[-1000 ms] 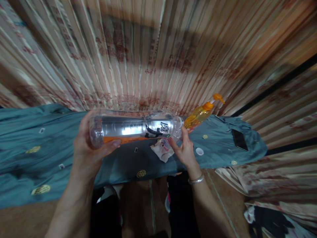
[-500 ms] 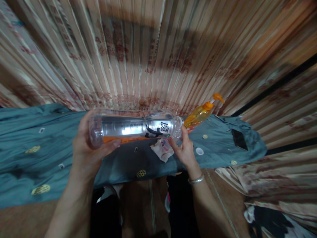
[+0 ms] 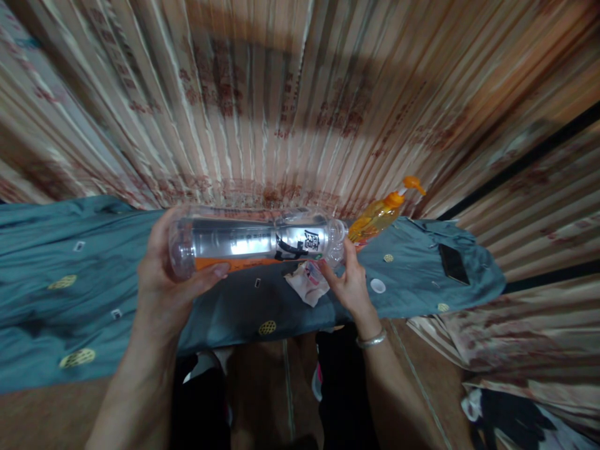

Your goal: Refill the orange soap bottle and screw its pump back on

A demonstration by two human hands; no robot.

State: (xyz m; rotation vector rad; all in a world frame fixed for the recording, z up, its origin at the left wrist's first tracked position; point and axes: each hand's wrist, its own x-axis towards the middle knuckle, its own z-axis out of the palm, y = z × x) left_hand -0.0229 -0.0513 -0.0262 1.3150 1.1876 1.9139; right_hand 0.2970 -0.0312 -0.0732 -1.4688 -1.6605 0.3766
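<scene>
A large clear plastic bottle [image 3: 253, 240] with a silver and orange label lies sideways between my hands, above the cloth. My left hand [image 3: 169, 275] is wrapped round its base, thumb along the near side. At the neck end, my right hand [image 3: 349, 278] grips the bottle with thumb and fingers; the neck shows no cap. Just behind that hand stands a yellow pump bottle [image 3: 375, 219] with an orange pump head, its lower part partly hidden. A crumpled white cloth or wrapper [image 3: 307, 284] with pink print lies below the bottle's neck.
Teal patterned cloth [image 3: 225, 319] covers a long narrow surface. On it to the right lie a white round cap [image 3: 377, 286] and a dark phone [image 3: 454, 264]. A pleated curtain [image 3: 262, 125] hangs close behind. Dark bars cross at the right.
</scene>
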